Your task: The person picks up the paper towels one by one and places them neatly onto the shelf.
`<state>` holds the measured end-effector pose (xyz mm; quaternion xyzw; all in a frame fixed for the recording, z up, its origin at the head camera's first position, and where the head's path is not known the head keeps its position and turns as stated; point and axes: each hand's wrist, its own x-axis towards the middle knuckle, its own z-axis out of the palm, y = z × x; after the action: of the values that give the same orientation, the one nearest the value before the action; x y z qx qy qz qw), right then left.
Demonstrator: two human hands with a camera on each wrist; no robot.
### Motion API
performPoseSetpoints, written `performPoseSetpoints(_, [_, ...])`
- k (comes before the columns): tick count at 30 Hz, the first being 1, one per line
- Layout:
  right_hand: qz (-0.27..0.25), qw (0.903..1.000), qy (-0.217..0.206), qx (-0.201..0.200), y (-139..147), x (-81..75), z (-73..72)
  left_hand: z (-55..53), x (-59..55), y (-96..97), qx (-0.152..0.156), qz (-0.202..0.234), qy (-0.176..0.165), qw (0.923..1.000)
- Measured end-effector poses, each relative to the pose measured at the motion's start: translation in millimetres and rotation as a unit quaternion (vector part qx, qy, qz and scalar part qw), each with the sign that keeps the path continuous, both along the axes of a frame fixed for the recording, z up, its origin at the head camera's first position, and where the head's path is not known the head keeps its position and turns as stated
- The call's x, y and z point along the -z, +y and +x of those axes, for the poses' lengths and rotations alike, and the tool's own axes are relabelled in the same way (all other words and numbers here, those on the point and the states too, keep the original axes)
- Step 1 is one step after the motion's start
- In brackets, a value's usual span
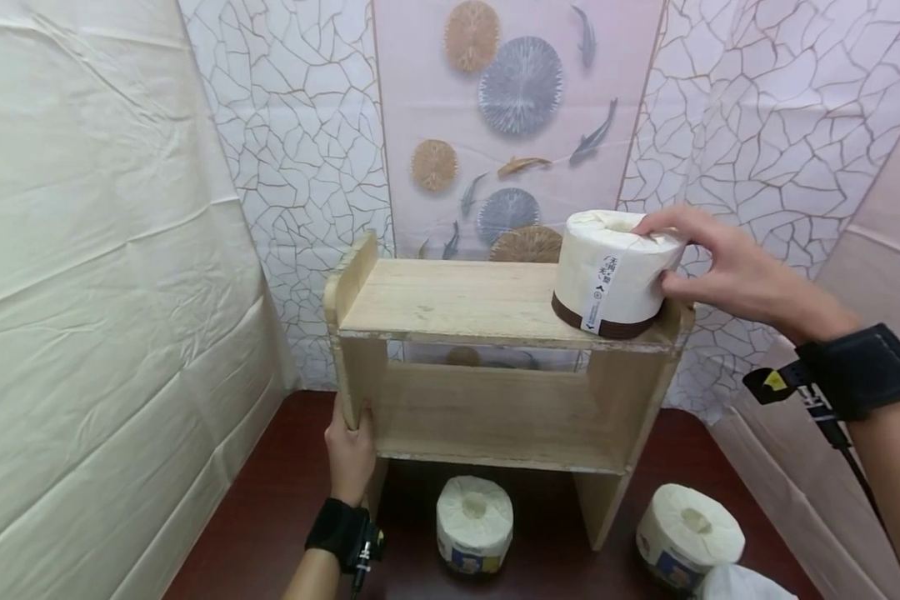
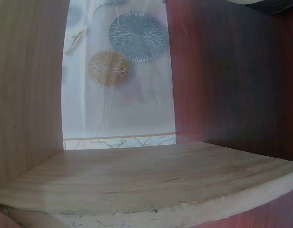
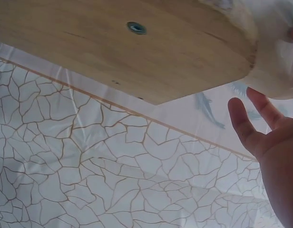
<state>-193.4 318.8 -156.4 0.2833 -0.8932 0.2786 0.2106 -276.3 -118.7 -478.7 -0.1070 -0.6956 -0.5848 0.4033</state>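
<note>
A wooden two-tier shelf (image 1: 457,300) stands on the dark red table. On the right end of its top board is a wrapped toilet roll (image 1: 588,258), white with a brown base band and a printed label strip. My right hand (image 1: 742,271) grips this roll from the right, fingers at the top hole and thumb on its side. The right wrist view shows that hand (image 3: 284,156) beside the shelf's end panel (image 3: 137,52). Low on the left, my left hand (image 1: 350,454) holds the shelf's left side panel. The left wrist view looks along bare wood (image 2: 137,180).
Under the lower board sits another wrapped roll (image 1: 475,521). A further roll (image 1: 690,533) stands on the table (image 1: 251,517) at the right, with a white wrapped item (image 1: 746,583) partly cut off beside it. Cloth curtains (image 1: 105,292) enclose the table's sides and back.
</note>
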Motion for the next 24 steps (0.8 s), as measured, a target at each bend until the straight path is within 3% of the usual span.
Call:
performPoseSetpoints(8, [0.039, 0.998, 0.048, 0.012, -7.2, -2.7, 4.1, -1.4, 2.8, -0.8, 0.004, -0.002, 0.001, 1.0])
performPoseSetpoints(24, [0.064, 0.9931, 0.094, 0.027, -18.0, -8.8, 8.3, -0.8, -0.7, -1.2, 0.005, 0.001, -0.001, 1.0])
